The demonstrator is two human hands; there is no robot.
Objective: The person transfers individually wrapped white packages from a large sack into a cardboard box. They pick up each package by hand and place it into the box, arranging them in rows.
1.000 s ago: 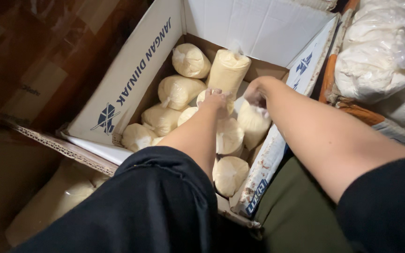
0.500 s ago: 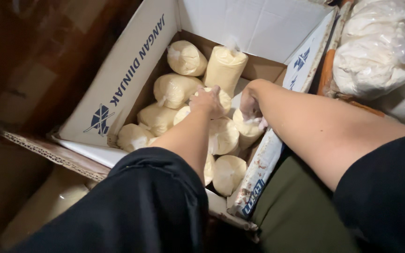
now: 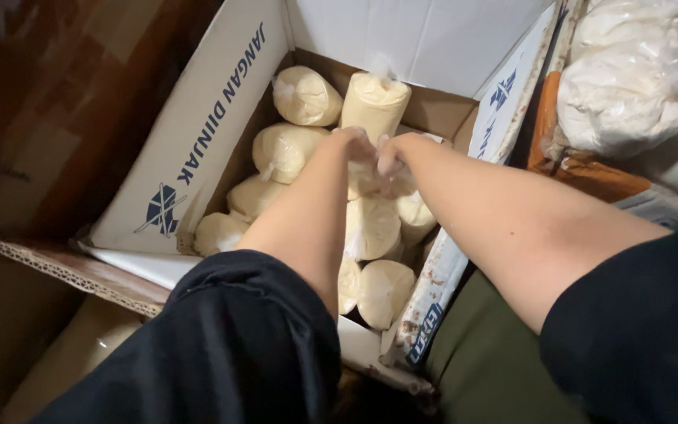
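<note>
Filling the open cardboard box [image 3: 198, 149] at twelve o'clock are pale yellow, powder-packed clear plastic bags, knotted shut. Both hands meet at its middle: left hand [image 3: 352, 148] and right hand [image 3: 395, 155] have fingers curled around one plump bag [image 3: 370, 182], lying among the rest.

Person's own body, seen from the head camera: two bare forearms enter from 6 and 4 o'clock, each ending in an ungloved hand, left hand [image 3: 352, 147] and right hand [image 3: 392, 157], without rings or watch in view. Loose black short sleeves cover both upper arms. An olive-green garment over the lap shows at 5 o'clock
</note>
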